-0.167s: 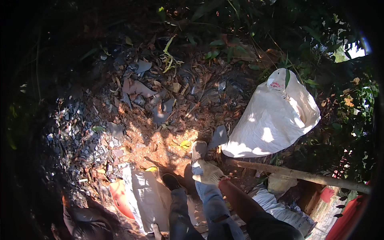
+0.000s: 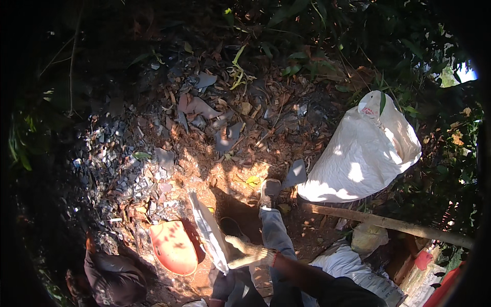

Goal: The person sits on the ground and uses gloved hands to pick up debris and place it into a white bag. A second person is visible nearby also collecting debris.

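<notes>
A flat white woven sack (image 2: 206,227) stands tilted on edge in front of my legs, raised off the ground. My right hand (image 2: 244,253), in a cream knitted glove, is closed on its right side. At the sack's lower end is my left hand (image 2: 223,284), in a dark glove, closed around the corner; part of its fingers is hidden. Just left of the sack lies an orange-red plastic scoop-like tray (image 2: 174,248), dappled with shade.
A large white sack (image 2: 353,153) lies bulging at the right, a grey flat shard (image 2: 295,174) beside it. A wooden pole (image 2: 388,223) runs below. Broken pieces (image 2: 123,169) cover the left ground. Another person (image 2: 112,279) is at the lower left.
My right hand has come from beside my leg to the sack. The sack has been lifted and turned up on edge, uncovering more of the orange-red tray. The view has shifted slightly.
</notes>
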Demonstrator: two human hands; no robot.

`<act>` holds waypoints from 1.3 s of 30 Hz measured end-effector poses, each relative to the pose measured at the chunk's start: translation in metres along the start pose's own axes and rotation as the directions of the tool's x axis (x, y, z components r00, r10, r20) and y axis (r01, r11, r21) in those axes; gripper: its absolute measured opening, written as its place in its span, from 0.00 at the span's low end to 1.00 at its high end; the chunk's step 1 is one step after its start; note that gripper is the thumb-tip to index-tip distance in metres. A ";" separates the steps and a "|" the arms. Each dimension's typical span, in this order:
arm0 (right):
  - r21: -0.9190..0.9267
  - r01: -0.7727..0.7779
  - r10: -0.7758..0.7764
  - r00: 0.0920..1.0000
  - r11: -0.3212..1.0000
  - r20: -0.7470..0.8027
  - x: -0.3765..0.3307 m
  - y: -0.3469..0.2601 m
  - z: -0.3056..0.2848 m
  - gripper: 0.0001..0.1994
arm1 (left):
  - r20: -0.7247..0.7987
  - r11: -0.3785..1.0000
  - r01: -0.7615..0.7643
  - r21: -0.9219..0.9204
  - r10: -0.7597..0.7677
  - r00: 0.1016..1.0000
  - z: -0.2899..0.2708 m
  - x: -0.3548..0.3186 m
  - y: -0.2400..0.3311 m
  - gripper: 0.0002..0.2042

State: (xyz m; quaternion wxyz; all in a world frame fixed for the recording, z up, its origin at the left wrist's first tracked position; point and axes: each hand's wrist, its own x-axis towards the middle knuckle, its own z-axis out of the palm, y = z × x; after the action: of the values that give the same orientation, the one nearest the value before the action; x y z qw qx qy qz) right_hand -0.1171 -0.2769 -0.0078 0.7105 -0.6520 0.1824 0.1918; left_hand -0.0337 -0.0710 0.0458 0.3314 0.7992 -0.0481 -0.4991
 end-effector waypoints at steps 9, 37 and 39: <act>0.619 0.082 0.313 0.806 0.781 -0.502 -0.037 0.016 -0.024 0.14 | 0.107 0.961 -0.248 -0.124 0.262 0.959 0.005 0.027 -0.023 0.31; 0.156 -0.537 0.474 0.526 0.829 -0.706 -0.215 0.140 0.076 0.32 | 0.418 0.785 -0.463 0.410 0.289 0.861 0.036 -0.010 -0.055 0.17; 0.138 -0.142 0.198 0.748 0.980 -0.634 -0.176 0.172 0.120 0.27 | 0.455 0.636 -0.705 0.313 0.552 0.699 0.077 -0.038 -0.066 0.18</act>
State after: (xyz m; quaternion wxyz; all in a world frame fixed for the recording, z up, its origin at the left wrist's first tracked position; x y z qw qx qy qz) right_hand -0.3551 -0.1505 -0.0555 0.6101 -0.6293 0.4813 0.0124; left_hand -0.1334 -0.0418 0.0146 0.2722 0.6936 -0.4976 -0.4441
